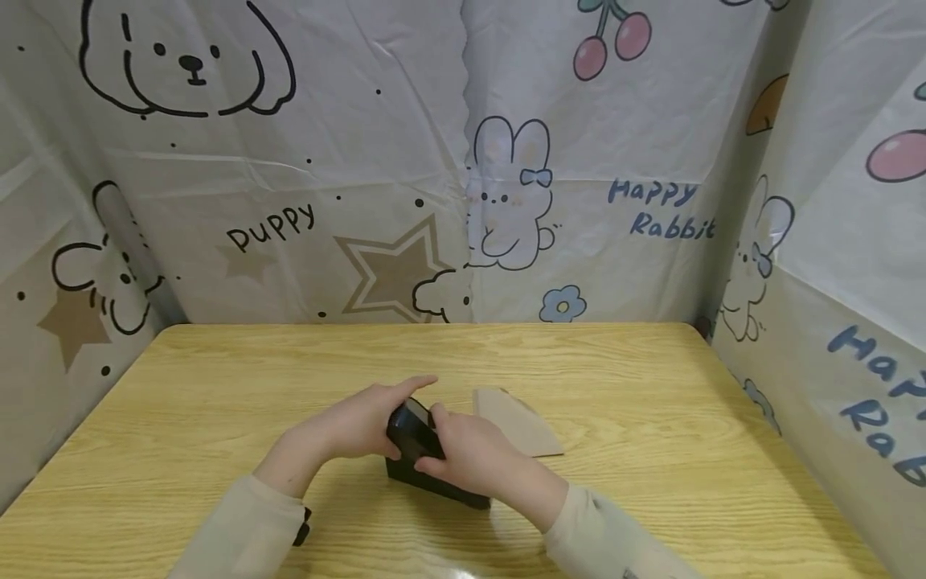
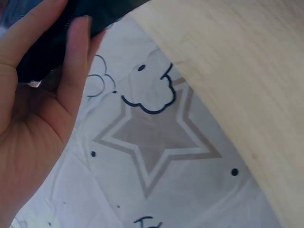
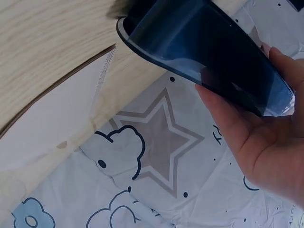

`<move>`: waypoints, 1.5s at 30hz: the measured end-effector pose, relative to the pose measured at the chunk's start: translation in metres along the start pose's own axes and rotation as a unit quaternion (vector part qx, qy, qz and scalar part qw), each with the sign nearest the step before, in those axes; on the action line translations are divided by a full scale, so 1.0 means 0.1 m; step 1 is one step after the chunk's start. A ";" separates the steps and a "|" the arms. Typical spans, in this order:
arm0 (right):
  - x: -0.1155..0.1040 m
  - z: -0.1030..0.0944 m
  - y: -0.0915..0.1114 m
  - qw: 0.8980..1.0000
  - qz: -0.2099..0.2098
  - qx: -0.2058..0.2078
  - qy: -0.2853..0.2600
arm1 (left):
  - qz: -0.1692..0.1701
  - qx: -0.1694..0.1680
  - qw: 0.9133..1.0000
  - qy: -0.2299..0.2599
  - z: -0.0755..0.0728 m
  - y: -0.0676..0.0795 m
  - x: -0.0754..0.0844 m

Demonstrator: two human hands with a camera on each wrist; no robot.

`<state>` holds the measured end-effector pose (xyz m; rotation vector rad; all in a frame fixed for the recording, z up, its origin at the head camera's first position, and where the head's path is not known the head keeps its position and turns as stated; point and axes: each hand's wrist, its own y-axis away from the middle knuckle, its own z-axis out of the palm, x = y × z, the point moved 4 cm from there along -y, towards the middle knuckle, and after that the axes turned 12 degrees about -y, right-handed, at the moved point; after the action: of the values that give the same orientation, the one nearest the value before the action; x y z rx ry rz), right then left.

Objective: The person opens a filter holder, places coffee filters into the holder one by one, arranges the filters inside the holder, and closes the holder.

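A glossy black case (image 1: 414, 434) with a rounded rim is between both hands, above the middle of the table. My left hand (image 1: 362, 422) grips its left end, one digit reaching out past the top. From the right, my right hand (image 1: 481, 457) holds it with thumb and fingers. The right wrist view shows the smooth dark face of the case (image 3: 204, 52) and a blurred brownish edge at its far end. Its lower part is partly hidden by the right hand. Just beyond that hand lies a fan-shaped beige paper coffee filter (image 1: 517, 422), flat, with a crimped seam.
The wood-grain table (image 1: 217, 386) ends at a patterned cloth (image 1: 405, 161) hanging behind it, with more cloth along both sides. A small black item (image 1: 302, 527) sits at the left sleeve.
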<state>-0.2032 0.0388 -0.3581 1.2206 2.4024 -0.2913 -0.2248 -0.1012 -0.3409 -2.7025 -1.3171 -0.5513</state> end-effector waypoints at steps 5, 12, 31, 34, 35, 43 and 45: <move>0.03 -0.12 0.06 0.998 0.015 -0.003 -0.060 | -0.004 0.022 1.000 -0.007 0.00 0.02 -0.11; 0.13 -0.25 0.13 0.993 0.038 0.007 -0.111 | -0.008 0.021 0.999 -0.044 -0.02 0.03 -0.07; 0.12 -0.40 0.34 0.989 -0.069 0.125 -0.041 | -0.022 0.020 0.997 -0.068 -0.02 0.01 0.04; 0.12 -0.42 0.35 0.989 -0.066 0.117 -0.058 | -0.017 0.024 0.997 -0.070 -0.03 0.03 0.04; 0.13 -0.43 0.35 0.989 -0.063 0.116 -0.064 | -0.019 0.025 0.997 -0.073 -0.03 0.03 0.04; 0.16 -0.47 0.34 0.991 -0.037 0.108 -0.069 | -0.043 0.021 0.997 -0.065 -0.03 0.07 -0.03; 0.17 -0.47 0.33 0.992 -0.031 0.105 -0.070 | -0.047 0.020 0.997 -0.061 -0.03 0.08 -0.05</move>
<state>-0.1984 0.0883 -0.3240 1.1727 2.3355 -0.6414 -0.2224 -0.1106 -0.3394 -2.6916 -1.4749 -0.3670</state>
